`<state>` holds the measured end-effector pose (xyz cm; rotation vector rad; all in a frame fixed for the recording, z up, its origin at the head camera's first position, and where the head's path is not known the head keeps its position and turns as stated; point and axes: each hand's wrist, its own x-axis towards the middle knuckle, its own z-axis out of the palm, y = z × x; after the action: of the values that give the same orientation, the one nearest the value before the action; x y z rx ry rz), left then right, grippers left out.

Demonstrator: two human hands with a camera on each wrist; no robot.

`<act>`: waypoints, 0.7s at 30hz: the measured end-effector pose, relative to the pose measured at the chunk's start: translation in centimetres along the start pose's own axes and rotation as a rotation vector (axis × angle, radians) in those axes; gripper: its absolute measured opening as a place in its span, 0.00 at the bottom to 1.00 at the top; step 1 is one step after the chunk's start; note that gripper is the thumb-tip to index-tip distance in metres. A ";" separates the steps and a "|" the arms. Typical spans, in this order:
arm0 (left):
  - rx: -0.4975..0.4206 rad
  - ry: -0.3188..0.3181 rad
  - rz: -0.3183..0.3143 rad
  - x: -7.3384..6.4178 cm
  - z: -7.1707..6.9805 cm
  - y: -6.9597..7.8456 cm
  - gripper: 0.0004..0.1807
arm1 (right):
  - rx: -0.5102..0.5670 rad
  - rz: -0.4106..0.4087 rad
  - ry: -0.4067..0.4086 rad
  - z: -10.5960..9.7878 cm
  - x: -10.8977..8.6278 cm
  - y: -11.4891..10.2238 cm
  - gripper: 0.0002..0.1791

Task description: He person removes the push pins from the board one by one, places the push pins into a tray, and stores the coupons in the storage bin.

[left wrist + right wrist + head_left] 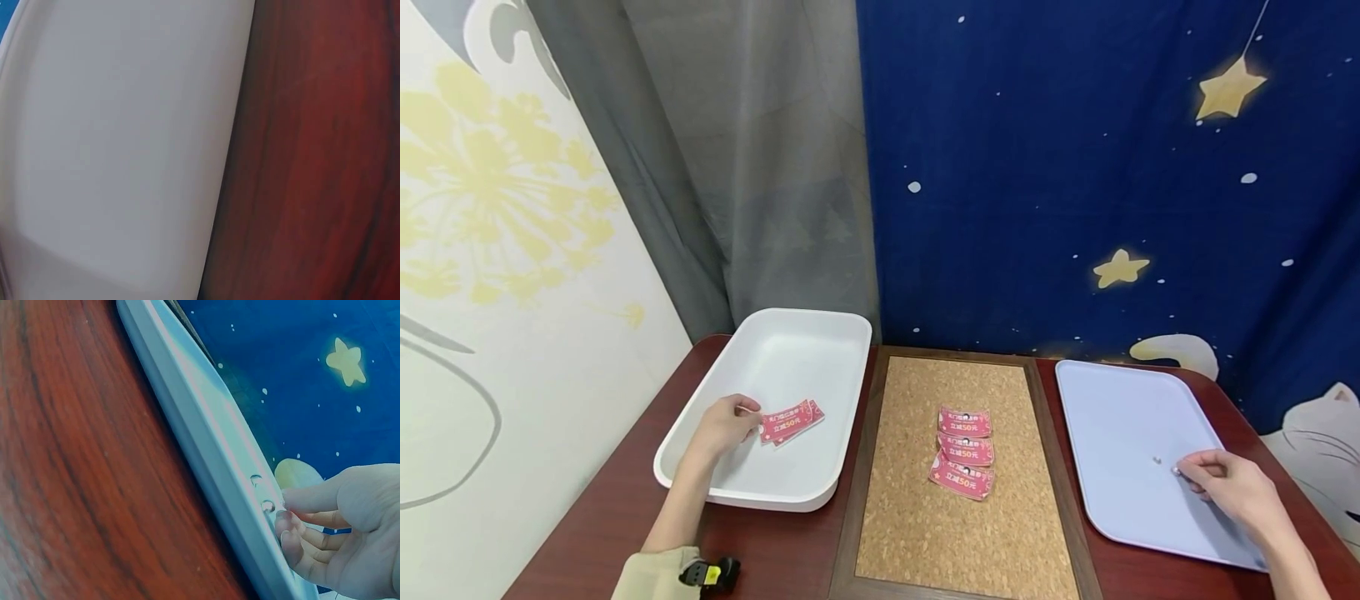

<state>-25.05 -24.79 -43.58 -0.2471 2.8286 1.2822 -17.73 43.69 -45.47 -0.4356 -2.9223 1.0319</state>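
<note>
My left hand [727,427] reaches into the white tray [850,367] and pinches the left end of a pink coupon [786,421]. A second coupon [812,423] lies partly beneath it. On the right, my right hand [1232,483] is low over the pale blue tray [1120,417], its thumb and fingertips pinching a small shiny pushpin [267,505]. Another pin [255,480] lies just beyond. Between the hands, a framed corkboard [917,533] bears three pink coupons [966,452] in an overlapping column, small pins showing near their upper parts. The left wrist view shows no hand.
A dark red wooden table [610,508] carries both trays and the board. The white tray has raised walls; the blue tray's rim is low. Behind hang a grey curtain [797,167] and a blue star-patterned curtain [1000,208]. A pale wall [512,358] stands at the left.
</note>
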 end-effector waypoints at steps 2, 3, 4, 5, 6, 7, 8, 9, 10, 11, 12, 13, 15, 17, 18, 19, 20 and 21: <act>-0.003 0.017 0.009 0.0 0.0 0.0 0.14 | -0.006 -0.022 0.023 0.1 -0.1 -0.3 0.21; -0.004 0.025 0.015 0.0 0.0 0.0 0.14 | -0.009 -0.032 0.035 0.1 -0.2 -0.5 0.21; -0.002 0.034 0.022 0.1 0.0 0.0 0.14 | -0.014 -0.043 0.047 0.1 -0.2 -0.7 0.21; -0.002 0.041 0.034 0.1 0.0 0.1 0.14 | -0.016 -0.055 0.058 0.1 -0.3 -1.0 0.21; -0.005 0.048 0.046 0.1 0.0 0.1 0.14 | -0.019 -0.067 0.068 0.2 -0.4 -1.2 0.21; -0.005 0.055 0.061 0.1 0.0 0.2 0.14 | -0.022 -0.081 0.079 0.3 -0.4 -1.6 0.21; -0.004 0.060 0.080 0.1 0.0 0.2 0.14 | -0.020 -0.097 0.081 0.3 -0.5 -1.9 0.21; -0.005 0.065 0.095 0.1 0.0 0.3 0.14 | -0.016 -0.108 0.081 0.4 -0.5 -2.2 0.21; -0.004 0.071 0.110 0.1 0.0 0.4 0.13 | -0.013 -0.120 0.081 0.5 -0.6 -2.5 0.21; -0.008 0.075 0.126 0.1 0.0 0.6 0.13 | -0.009 -0.130 0.077 0.6 -0.6 -2.9 0.21; -0.012 0.077 0.140 0.1 0.0 0.8 0.13 | -0.007 -0.138 0.073 0.6 -0.7 -3.2 0.21; -0.014 0.080 0.155 0.0 0.0 0.9 0.12 | -0.007 -0.144 0.067 0.7 -0.7 -3.5 0.21; -0.023 0.086 0.186 0.0 0.2 1.3 0.12 | -0.007 -0.159 0.062 0.9 -0.9 -4.2 0.20; -0.032 0.084 0.216 -0.1 0.3 1.7 0.11 | -0.002 -0.178 0.062 1.1 -1.1 -4.7 0.19; -0.035 0.080 0.230 -0.2 0.4 1.9 0.11 | 0.003 -0.190 0.063 1.3 -1.2 -5.0 0.19; -0.041 0.074 0.243 -0.3 0.5 2.1 0.11 | 0.014 -0.204 0.064 1.4 -1.3 -5.2 0.18; -0.045 0.068 0.257 -0.4 0.6 2.3 0.11 | 0.026 -0.220 0.065 1.6 -1.5 -5.5 0.17; -0.050 0.059 0.266 -0.5 0.7 2.6 0.11 | 0.035 -0.233 0.067 1.7 -1.6 -5.8 0.16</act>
<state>-25.00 -22.51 -42.10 0.0968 2.9603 1.4142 -17.85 37.92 -43.14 -0.1209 -2.8058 1.0132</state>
